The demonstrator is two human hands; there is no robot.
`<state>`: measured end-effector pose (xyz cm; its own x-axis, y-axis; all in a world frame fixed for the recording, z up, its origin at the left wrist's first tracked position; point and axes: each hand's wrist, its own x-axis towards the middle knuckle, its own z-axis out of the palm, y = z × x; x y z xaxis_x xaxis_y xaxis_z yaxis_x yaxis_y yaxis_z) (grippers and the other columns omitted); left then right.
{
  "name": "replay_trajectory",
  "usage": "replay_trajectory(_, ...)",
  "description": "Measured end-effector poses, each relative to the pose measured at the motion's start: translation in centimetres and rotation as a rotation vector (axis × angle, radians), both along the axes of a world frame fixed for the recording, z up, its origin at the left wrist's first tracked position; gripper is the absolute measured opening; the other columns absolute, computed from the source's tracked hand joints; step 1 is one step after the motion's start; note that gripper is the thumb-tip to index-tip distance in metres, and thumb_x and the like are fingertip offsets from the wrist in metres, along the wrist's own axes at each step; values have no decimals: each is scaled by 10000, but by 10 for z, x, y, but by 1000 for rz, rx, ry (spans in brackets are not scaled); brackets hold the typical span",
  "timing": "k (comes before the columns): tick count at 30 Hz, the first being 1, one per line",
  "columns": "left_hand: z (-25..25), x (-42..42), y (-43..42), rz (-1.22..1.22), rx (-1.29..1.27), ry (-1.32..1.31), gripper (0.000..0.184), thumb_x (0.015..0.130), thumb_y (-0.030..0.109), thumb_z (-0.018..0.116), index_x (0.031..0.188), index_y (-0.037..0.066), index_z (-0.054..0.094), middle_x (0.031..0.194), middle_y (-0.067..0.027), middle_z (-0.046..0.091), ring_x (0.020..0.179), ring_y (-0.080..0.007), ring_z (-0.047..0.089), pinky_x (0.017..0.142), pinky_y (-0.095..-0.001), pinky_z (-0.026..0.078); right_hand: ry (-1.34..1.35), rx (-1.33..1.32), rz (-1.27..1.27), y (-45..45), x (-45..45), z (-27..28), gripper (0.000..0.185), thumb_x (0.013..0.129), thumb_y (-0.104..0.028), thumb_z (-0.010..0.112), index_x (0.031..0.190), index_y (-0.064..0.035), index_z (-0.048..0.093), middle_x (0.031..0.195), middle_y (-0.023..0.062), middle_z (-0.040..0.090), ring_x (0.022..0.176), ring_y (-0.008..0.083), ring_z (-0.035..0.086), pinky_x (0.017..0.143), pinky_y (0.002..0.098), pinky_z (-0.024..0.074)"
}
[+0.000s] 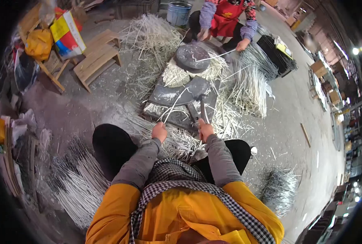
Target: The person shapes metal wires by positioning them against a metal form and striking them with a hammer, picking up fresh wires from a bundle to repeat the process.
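My left hand point(159, 132) is closed on the near end of a thin white-coated rod point(173, 106). The rod's far end lies across a dark, worn metal block point(169, 96). In my right hand point(205, 129) is a hammer point(203, 109), gripped by its handle, with its head at the right part of the block, close to the rod's far end. Whether the head touches the block I cannot tell. Pale flakes and strips point(225, 118) lie heaped under and around the block.
Opposite me, a person in a red apron point(228, 18) holds a white rod over a round metal block point(192, 58). Rod bundles lie at left point(79, 183), right point(279, 191) and far right point(250, 87). A wooden bench point(97, 59) and a blue bucket point(178, 14) stand farther off.
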<state>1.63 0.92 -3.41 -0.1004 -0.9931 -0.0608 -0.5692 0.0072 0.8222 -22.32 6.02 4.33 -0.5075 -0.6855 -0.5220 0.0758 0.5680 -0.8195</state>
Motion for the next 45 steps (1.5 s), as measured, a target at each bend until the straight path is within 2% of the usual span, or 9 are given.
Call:
replay_trajectory(4, 0, 2, -12, -55, -94, -166, 153, 862, 203, 506, 850, 56, 546, 811, -239, 602, 823, -452, 563, 682, -525, 438, -85, 15, -18, 4, 2, -16, 446, 809, -288, 609, 464, -40, 474, 390, 106, 457, 266, 233, 408, 277, 381, 283)
replay_trajectory(8, 4, 3, -9, -156, -101, -119, 176, 855, 213, 508, 851, 51, 578, 841, -229, 607, 840, -424, 576, 691, -514, 438, -53, -32, -93, 5, 11, -9, 317, 754, -173, 671, 587, 43, 510, 482, 135, 505, 324, 242, 466, 295, 395, 319)
replay_trajectory(19, -13, 1, -12, -212, -103, -50, 233, 868, 239, 557, 832, 13, 601, 703, -163, 605, 656, -314, 594, 582, -424, 433, 41, 98, 103, -5, 16, -15, 217, 805, -149, 616, 728, 50, 575, 610, 168, 552, 459, 243, 494, 426, 431, 367)
replay_trajectory(23, -9, -1, -16, -195, 158, 4, 272, 860, 287, 566, 938, 35, 630, 780, -170, 644, 742, -330, 625, 637, -419, 467, 132, 96, 154, 1, 21, 3, 263, 716, -204, 695, 679, 49, 635, 575, 145, 599, 475, 254, 589, 441, 386, 458)
replay_trajectory(31, 14, -8, -9, -149, 290, 201, 253, 865, 257, 586, 983, 39, 638, 748, -131, 651, 654, -192, 620, 582, -338, 466, 212, 117, 225, -19, 23, -46, 280, 695, -241, 695, 695, 37, 657, 637, 152, 639, 537, 241, 620, 524, 385, 480)
replay_trajectory(34, 2, -14, -15, -191, 257, 299, 203, 909, 238, 530, 924, 59, 624, 558, -24, 536, 397, -97, 420, 358, -269, 291, 282, 138, 269, -23, 30, -41, 324, 669, -268, 704, 718, 50, 658, 662, 168, 644, 578, 254, 632, 556, 385, 491)
replay_trajectory(39, -3, -24, -17, -153, 297, 259, 213, 898, 223, 537, 891, 43, 651, 579, -26, 557, 444, -101, 458, 400, -277, 331, 391, 123, 271, -26, 45, -25, 374, 656, -282, 704, 826, 48, 661, 840, 224, 653, 772, 328, 652, 648, 412, 508)
replay_trajectory(43, -10, -26, -26, -160, -30, 164, 185, 860, 174, 556, 840, 29, 668, 599, -31, 576, 508, -107, 498, 457, -281, 372, 357, 136, 267, -22, 48, -7, 386, 622, -288, 716, 817, 42, 666, 856, 214, 661, 800, 313, 661, 689, 386, 523)
replay_trajectory(45, 14, -26, -20, -107, 46, 223, 201, 826, 194, 575, 834, 15, 665, 639, -105, 609, 563, -185, 560, 528, -333, 423, 374, 113, 259, -22, 48, -8, 402, 617, -303, 719, 801, 50, 664, 818, 211, 659, 765, 306, 662, 668, 387, 518)
